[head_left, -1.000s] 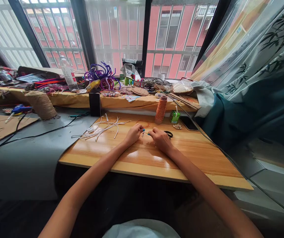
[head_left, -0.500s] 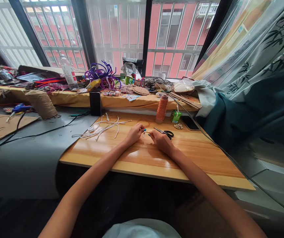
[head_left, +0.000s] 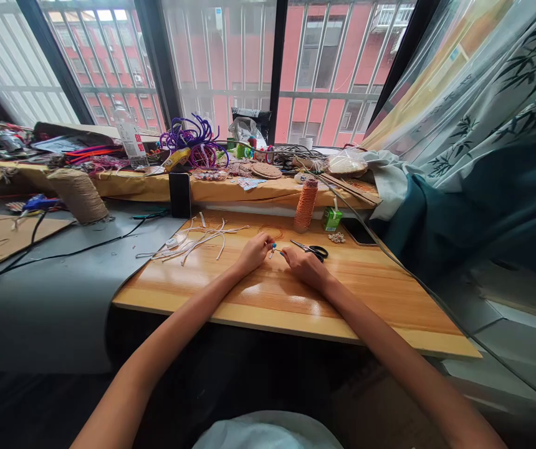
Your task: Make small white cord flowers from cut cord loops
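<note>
My left hand (head_left: 255, 251) is closed in a pinch above the wooden table. Its fingertips hold a short piece of white cord (head_left: 272, 254), small and partly hidden by the fingers. Just to the right, my right hand (head_left: 304, 264) pinches a thin thread that runs across the narrow gap to the cord; it looks orange, but is very fine. Loops of orange thread (head_left: 273, 231) lie behind the left hand. Black-handled scissors (head_left: 317, 251) rest beside the right hand, blades pointing left.
White cords (head_left: 197, 240) lie spread at the table's left. An orange thread spool (head_left: 305, 207), a green drink carton (head_left: 331, 218), beads (head_left: 336, 237) and a dark phone (head_left: 359, 232) stand or lie behind the right hand. A cluttered ledge (head_left: 258, 193) runs along the window.
The fingertips have shifted only slightly, and the thread between them shows thinner now. Both arms and the things on the table stay where they were.
</note>
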Available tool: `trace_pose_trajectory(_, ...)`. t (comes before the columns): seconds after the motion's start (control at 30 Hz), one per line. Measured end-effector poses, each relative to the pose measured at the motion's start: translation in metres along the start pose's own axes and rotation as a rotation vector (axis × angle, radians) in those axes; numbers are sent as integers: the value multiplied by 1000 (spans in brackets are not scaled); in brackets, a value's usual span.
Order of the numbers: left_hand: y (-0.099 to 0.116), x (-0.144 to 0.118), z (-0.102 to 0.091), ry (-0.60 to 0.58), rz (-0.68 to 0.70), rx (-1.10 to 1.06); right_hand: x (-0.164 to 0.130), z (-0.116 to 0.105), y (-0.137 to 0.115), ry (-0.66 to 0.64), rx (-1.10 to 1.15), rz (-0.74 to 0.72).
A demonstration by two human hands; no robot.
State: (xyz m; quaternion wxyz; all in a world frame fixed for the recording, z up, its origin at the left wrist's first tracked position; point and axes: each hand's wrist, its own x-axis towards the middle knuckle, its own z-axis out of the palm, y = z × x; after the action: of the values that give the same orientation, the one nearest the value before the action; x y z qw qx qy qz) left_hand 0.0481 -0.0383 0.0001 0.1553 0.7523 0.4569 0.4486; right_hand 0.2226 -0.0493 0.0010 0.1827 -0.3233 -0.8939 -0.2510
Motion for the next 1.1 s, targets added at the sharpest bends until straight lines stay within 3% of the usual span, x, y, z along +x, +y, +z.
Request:
trace_pose_trajectory(0.4, 5, 0, -1, -50, -85, -112, 1, -11, 1, -89, 28, 9)
trace_pose_trajectory(0.7, -2, 7, -8, -242, -266, -353, 1, 4, 9, -70, 117, 133)
trace_pose_trajectory(0.87, 3, 5, -11, -352, -299, -486, 1, 4, 9, -49, 167, 189)
trace_pose_trajectory(1.1, 2, 2, -8, -345, -314, -567, 3, 2, 6, -56, 233, 220)
